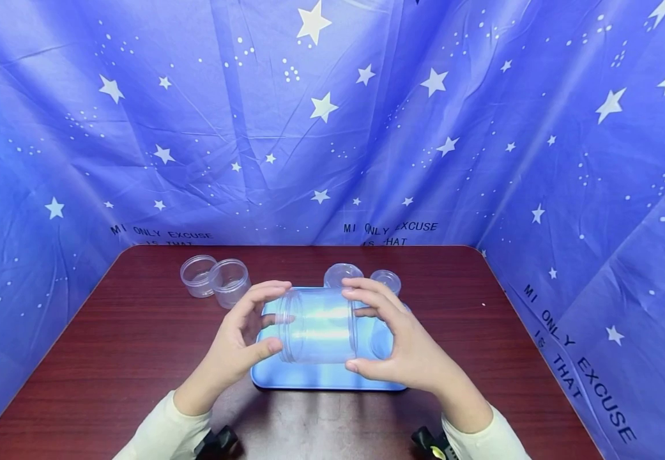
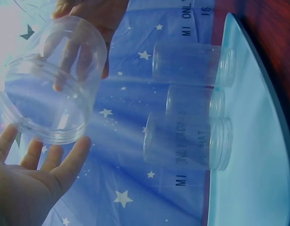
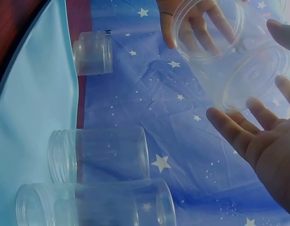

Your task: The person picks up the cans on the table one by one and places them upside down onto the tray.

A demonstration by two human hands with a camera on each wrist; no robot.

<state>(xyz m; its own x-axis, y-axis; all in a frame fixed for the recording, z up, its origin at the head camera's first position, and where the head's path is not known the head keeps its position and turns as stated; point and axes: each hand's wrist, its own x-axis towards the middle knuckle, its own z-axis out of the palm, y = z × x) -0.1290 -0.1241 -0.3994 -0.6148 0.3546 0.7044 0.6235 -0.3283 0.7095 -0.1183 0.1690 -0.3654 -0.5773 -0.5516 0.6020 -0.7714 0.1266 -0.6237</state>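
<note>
While the left hand (image 1: pixel 233 342) pinches its ridged rim and the right hand (image 1: pixel 408 340) pinches its base, the jar (image 1: pixel 323 327) is held sideways above the blue tray (image 1: pixel 332 378), clear and colourless, wide and round, smooth-walled, glossy with white streaks of reflected light, the tray's blue showing through

Held jar (image 1: pixel 321 326) blocks the gap between left hand (image 1: pixel 237 335) and right hand (image 1: pixel 409 348). Beyond the left, two short pots (image 1: pixel 230 285); beyond the right, more clear jars (image 1: pixel 342 275), both barring a straight reach back. Room along the tabletop (image 1: pixel 481 358) left and right of the tray (image 1: pixel 332 377). Curtain (image 1: pixel 366 160) walls off the far side.
</note>
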